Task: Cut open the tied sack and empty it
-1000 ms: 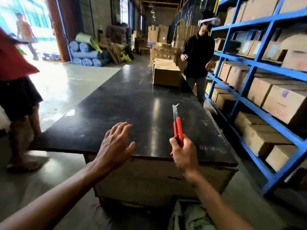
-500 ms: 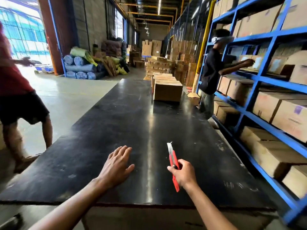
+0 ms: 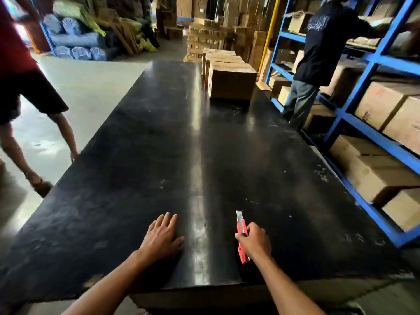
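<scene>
My right hand (image 3: 254, 241) grips a red utility knife (image 3: 241, 233) with its blade out and pointing away from me, low over the near part of the black table (image 3: 181, 144). My left hand (image 3: 161, 236) lies flat on the tabletop, fingers spread, holding nothing, about a hand's width left of the knife. No tied sack shows on the table. Rolled grey-blue sacks (image 3: 77, 45) are stacked on the floor far back on the left.
Cardboard boxes (image 3: 229, 81) stand in a row at the table's far right. Blue shelving (image 3: 372, 123) full of cartons runs along the right side. A person in dark clothes (image 3: 318, 53) stands at the shelves. Another person in red top and black shorts (image 3: 25, 92) walks at the left.
I have moved closer over the table. My left hand has come down flat onto the tabletop. The knife hand sits lower. The person on the right has turned to the shelves.
</scene>
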`<move>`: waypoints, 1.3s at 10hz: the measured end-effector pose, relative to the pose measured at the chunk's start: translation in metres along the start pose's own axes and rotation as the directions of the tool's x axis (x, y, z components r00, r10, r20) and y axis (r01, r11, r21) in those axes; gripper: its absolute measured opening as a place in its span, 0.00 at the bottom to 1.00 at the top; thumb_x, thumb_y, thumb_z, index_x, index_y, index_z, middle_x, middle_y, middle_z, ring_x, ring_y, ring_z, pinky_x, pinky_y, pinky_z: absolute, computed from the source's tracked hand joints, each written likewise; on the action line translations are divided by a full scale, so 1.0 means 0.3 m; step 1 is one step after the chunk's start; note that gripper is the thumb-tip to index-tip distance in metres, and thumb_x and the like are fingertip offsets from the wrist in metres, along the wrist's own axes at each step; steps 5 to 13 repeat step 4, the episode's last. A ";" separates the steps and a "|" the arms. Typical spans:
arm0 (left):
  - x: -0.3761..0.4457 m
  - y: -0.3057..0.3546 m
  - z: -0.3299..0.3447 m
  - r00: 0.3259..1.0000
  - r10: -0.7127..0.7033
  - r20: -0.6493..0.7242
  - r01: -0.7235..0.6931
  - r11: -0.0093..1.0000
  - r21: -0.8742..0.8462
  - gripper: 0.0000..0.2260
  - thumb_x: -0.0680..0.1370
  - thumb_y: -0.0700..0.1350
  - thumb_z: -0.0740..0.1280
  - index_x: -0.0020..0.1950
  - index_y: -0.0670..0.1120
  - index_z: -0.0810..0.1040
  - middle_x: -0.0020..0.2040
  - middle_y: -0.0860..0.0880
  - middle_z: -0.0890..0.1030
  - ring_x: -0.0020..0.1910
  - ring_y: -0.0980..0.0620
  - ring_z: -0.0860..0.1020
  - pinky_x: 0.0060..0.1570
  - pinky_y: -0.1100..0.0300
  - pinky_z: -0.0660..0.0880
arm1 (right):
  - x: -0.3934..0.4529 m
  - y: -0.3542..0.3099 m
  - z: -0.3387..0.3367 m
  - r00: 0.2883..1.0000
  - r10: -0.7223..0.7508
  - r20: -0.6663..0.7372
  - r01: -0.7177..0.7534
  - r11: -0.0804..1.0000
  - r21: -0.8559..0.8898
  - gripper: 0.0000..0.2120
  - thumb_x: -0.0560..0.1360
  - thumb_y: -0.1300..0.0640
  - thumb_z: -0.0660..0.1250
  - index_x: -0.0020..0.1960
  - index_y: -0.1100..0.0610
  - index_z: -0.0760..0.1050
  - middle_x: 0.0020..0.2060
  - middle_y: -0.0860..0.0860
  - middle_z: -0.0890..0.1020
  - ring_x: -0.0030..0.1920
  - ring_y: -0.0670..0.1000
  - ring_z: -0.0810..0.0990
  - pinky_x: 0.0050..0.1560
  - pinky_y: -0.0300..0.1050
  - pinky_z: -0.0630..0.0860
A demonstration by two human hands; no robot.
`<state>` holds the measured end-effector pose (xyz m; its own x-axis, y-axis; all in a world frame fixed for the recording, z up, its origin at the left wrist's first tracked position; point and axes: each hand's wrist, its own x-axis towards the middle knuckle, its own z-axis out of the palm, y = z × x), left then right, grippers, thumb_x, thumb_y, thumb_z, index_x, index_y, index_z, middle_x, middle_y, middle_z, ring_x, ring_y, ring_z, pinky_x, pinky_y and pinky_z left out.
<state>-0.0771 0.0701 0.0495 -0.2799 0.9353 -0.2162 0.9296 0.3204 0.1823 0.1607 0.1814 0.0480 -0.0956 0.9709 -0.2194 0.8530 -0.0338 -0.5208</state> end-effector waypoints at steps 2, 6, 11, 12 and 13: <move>0.019 -0.075 0.087 0.983 -0.026 0.182 0.021 0.999 0.031 0.38 0.74 0.68 0.52 0.77 0.52 0.43 0.78 0.39 0.41 0.77 0.41 0.38 0.73 0.38 0.44 | 0.004 0.022 0.041 0.997 -0.068 -0.027 0.061 0.979 -0.195 0.16 0.72 0.47 0.68 0.52 0.57 0.74 0.51 0.54 0.76 0.47 0.55 0.80 0.43 0.49 0.79; 0.034 -0.091 0.081 0.987 -0.023 0.161 0.019 0.999 0.029 0.38 0.73 0.70 0.47 0.76 0.53 0.39 0.78 0.41 0.37 0.76 0.43 0.35 0.72 0.38 0.39 | 0.043 0.019 0.022 1.000 -0.025 0.000 0.025 0.994 -0.110 0.19 0.69 0.43 0.69 0.51 0.56 0.74 0.48 0.52 0.77 0.48 0.55 0.80 0.44 0.50 0.78; 0.034 -0.091 0.081 0.987 -0.023 0.161 0.019 0.999 0.029 0.38 0.73 0.70 0.47 0.76 0.53 0.39 0.78 0.41 0.37 0.76 0.43 0.35 0.72 0.38 0.39 | 0.043 0.019 0.022 1.000 -0.025 0.000 0.025 0.994 -0.110 0.19 0.69 0.43 0.69 0.51 0.56 0.74 0.48 0.52 0.77 0.48 0.55 0.80 0.44 0.50 0.78; 0.034 -0.091 0.081 0.987 -0.023 0.161 0.019 0.999 0.029 0.38 0.73 0.70 0.47 0.76 0.53 0.39 0.78 0.41 0.37 0.76 0.43 0.35 0.72 0.38 0.39 | 0.043 0.019 0.022 1.000 -0.025 0.000 0.025 0.994 -0.110 0.19 0.69 0.43 0.69 0.51 0.56 0.74 0.48 0.52 0.77 0.48 0.55 0.80 0.44 0.50 0.78; 0.034 -0.091 0.081 0.987 -0.023 0.161 0.019 0.999 0.029 0.38 0.73 0.70 0.47 0.76 0.53 0.39 0.78 0.41 0.37 0.76 0.43 0.35 0.72 0.38 0.39 | 0.043 0.019 0.022 1.000 -0.025 0.000 0.025 0.994 -0.110 0.19 0.69 0.43 0.69 0.51 0.56 0.74 0.48 0.52 0.77 0.48 0.55 0.80 0.44 0.50 0.78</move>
